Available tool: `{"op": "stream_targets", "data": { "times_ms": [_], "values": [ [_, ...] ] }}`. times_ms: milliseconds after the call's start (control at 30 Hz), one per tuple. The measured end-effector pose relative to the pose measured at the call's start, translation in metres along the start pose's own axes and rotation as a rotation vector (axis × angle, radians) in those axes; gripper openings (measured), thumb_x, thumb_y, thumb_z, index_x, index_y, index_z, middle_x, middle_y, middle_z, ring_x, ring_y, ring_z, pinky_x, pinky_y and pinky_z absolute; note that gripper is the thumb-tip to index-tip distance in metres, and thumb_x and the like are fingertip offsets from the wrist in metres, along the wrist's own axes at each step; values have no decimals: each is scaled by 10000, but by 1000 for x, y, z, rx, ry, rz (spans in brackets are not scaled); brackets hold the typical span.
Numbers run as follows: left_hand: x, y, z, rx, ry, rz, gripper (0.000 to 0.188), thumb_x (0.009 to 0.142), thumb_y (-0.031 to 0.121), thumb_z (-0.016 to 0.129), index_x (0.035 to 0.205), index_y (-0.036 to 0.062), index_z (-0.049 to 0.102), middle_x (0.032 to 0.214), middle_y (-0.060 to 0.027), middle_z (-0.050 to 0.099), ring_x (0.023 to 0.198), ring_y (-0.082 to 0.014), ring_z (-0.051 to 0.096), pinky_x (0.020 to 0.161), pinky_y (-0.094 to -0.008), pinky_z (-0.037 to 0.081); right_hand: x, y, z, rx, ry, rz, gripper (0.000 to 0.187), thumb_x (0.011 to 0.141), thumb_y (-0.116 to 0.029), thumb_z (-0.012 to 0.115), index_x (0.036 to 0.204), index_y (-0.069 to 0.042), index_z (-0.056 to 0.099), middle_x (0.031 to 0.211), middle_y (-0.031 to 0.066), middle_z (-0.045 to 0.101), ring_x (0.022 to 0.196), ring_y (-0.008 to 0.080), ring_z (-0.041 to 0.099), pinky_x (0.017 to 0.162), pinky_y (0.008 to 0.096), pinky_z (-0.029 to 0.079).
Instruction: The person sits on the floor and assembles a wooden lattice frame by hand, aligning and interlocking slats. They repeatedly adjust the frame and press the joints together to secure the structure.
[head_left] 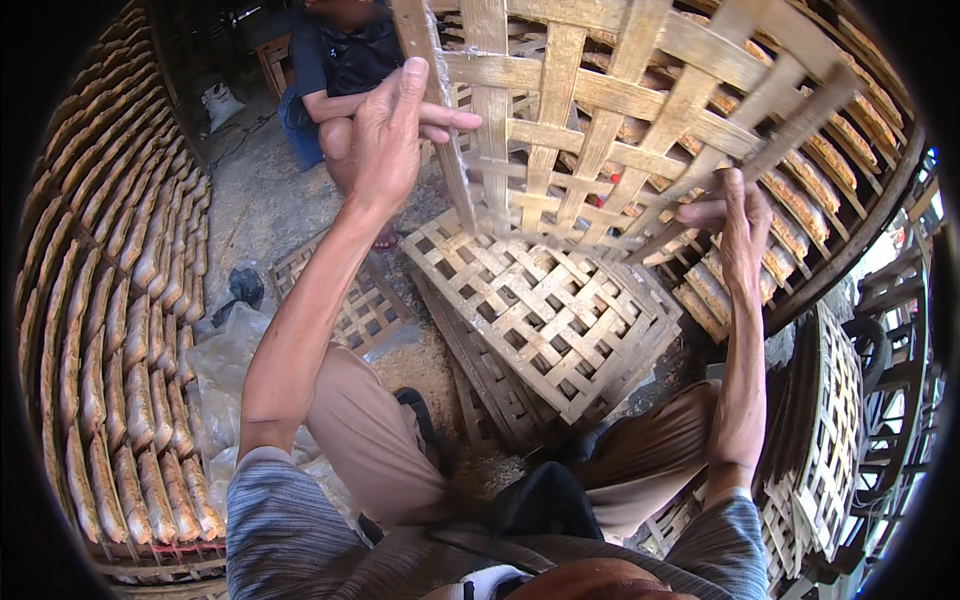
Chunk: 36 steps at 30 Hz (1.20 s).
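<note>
I hold a woven bamboo-slat tray (pixel 562 80) tilted up in front of me by its two side edges. The wooden left edge rests in the grip of my left hand (pixel 385 145), its thumb pointing up and its fingers reaching behind the frame. At the opposite edge, my right hand (pixel 738 215) closes thumb and fingers on the frame, somewhat blurred. Below the held tray lies a stack of similar lattice trays (pixel 530 310), set at uneven angles between and beyond my knees. The held tray's lower edge hangs close above the stack; whether they touch I cannot tell.
Racks of whitish-orange slabs on slats stand at left (pixel 130 400) and right (pixel 825 180). A person (pixel 345 55) sits beyond my left hand. One lattice tray (pixel 350 300) lies on the floor near crumpled clear plastic (pixel 240 365). More lattice trays (pixel 838 420) lean at right.
</note>
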<state>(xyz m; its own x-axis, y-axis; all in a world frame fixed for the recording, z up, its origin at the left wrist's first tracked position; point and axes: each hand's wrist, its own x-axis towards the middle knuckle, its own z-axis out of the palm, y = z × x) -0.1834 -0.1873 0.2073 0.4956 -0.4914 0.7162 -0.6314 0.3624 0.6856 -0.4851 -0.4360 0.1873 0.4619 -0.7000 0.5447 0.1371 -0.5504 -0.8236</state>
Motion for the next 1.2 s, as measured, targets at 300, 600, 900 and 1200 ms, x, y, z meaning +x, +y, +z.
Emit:
{"op": "stream_targets", "data": {
  "times_ms": [300, 600, 900, 1200],
  "values": [
    [-5, -45, 12, 303, -189, -425, 623, 1084, 459, 593, 1470, -25, 529, 1005, -129, 811, 820, -155, 714, 802, -330, 575, 20, 90, 7, -144, -245, 222, 566, 1086, -489, 602, 1140, 68, 687, 747, 110, 725, 651, 177, 765, 574, 307, 581],
    [-73, 97, 124, -346, -527, 34, 193, 936, 123, 724, 928, -27, 603, 765, -59, 568, 535, -171, 538, 578, -321, 507, 23, 107, 11, -100, -227, 105, 653, 1064, -515, 611, 1209, 120, 642, 707, 134, 707, 635, 250, 753, 632, 358, 608],
    [-89, 143, 141, -557, -867, 3, 228, 927, 177, 680, 882, -27, 589, 691, -55, 545, 548, -182, 489, 599, -347, 479, 22, 92, 14, -160, -190, 251, 632, 1086, -504, 561, 1130, 122, 635, 723, 181, 733, 647, 247, 766, 627, 337, 633],
    [-65, 93, 91, -36, -791, -64, 317, 941, 278, 634, 985, -30, 575, 822, -94, 548, 678, -213, 506, 679, -370, 484, 15, 106, 18, -296, -75, 168, 612, 1081, -474, 590, 1177, 129, 642, 718, 152, 719, 585, 234, 733, 578, 311, 594]
  ]
}}
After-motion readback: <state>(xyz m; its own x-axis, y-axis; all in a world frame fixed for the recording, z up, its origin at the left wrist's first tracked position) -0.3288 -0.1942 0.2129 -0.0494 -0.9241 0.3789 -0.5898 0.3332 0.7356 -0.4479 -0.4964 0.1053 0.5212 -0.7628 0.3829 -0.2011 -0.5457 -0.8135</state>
